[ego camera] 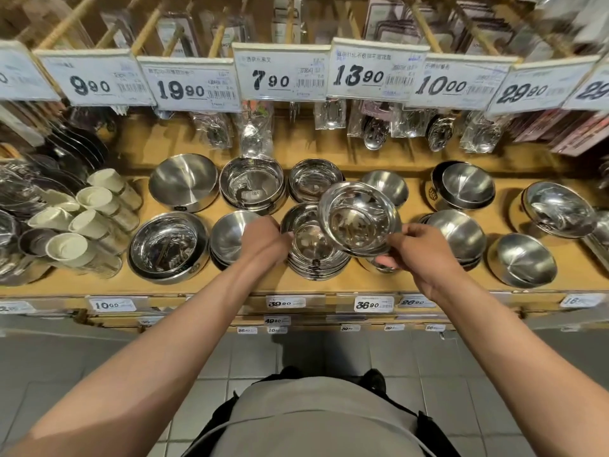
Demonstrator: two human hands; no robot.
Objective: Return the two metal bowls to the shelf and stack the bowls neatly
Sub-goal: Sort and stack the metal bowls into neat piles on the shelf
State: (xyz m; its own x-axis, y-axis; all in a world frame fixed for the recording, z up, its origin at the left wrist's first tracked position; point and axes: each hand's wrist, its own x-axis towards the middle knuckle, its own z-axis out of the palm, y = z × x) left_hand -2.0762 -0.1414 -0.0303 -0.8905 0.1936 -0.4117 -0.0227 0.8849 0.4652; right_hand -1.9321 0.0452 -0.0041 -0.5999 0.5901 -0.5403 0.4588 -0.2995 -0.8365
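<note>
Head view looks down over a wooden shelf crowded with steel bowls, and the risks from here lie mostly in the crowding. The right hand carries a shiny metal bowl tilted well off level, above and just to the right of the stack of bowls at the front centre of the shelf. If the bowl comes down while tilted like this, its rim could catch the top of the stack and sit crooked, or push the pile askew toward the shelf's front edge. The polished surface looks slippery, and the grip is at one side only, so the bowl could swing or slide out and knock the small bowl partly hidden beneath it. The matte bowls close on the right leave little room to swing wide.

The right hand is closed on the bowl, thumb over the near rim and fingers curled under its base. The left hand is bent at the left side of the stack, fingers curled toward its rim, seemingly steadying it; whether it truly grips the rim I cannot tell.
</note>
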